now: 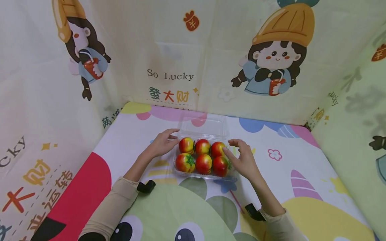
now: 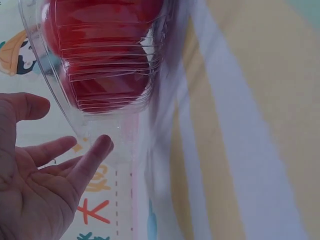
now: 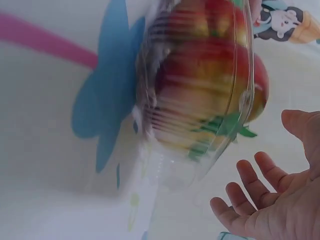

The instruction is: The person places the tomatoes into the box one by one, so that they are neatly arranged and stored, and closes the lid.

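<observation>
A clear plastic clamshell box lies on the table with its lid folded back, away from me. Inside sit several red-and-yellow tomato-like fruits in two rows, some showing green leafy tops. Beside the box's left edge is my left hand, fingers loosely spread and holding nothing. The left wrist view has its fingertips close to the ribbed wall; touching cannot be made out. My right hand hovers at the right edge, thumb toward the upper right fruit. In the right wrist view its relaxed fingers stand apart from the box.
A cartoon-printed cloth covers the table. Printed sheets hang around the back and both sides. Black wrist mounts sit on both forearms.
</observation>
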`<action>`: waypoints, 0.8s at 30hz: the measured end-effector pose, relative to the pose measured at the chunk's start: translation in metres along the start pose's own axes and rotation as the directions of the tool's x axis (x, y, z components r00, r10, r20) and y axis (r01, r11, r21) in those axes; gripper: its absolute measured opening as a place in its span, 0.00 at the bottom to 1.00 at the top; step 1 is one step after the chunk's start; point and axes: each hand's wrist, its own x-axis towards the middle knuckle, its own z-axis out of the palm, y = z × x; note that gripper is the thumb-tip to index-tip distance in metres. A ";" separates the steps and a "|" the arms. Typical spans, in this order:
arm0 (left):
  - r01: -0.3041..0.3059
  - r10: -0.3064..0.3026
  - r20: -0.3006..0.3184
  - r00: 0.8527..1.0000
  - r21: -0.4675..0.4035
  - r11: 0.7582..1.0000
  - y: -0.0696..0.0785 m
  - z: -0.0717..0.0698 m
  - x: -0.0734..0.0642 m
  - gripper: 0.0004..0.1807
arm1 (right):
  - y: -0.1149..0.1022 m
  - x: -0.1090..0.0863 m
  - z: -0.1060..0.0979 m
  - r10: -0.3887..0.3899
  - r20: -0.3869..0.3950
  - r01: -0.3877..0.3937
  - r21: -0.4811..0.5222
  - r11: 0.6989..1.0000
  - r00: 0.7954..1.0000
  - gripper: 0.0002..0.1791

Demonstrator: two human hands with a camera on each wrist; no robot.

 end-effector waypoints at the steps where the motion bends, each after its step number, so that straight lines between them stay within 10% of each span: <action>1: 0.005 -0.005 -0.008 1.000 0.004 1.000 0.000 0.000 0.001 0.30 | 0.001 0.003 -0.001 0.011 0.000 -0.011 0.003 1.000 1.000 0.26; 14: 0.076 -0.077 -0.050 0.996 -0.031 0.997 0.002 -0.009 0.019 0.29 | 0.017 0.034 -0.007 0.208 0.028 -0.209 0.089 0.974 0.978 0.31; 24: 0.125 -0.134 -0.017 0.991 -0.261 0.957 -0.001 -0.010 0.026 0.28 | 0.031 0.055 -0.005 0.300 0.021 -0.301 0.111 0.947 0.954 0.31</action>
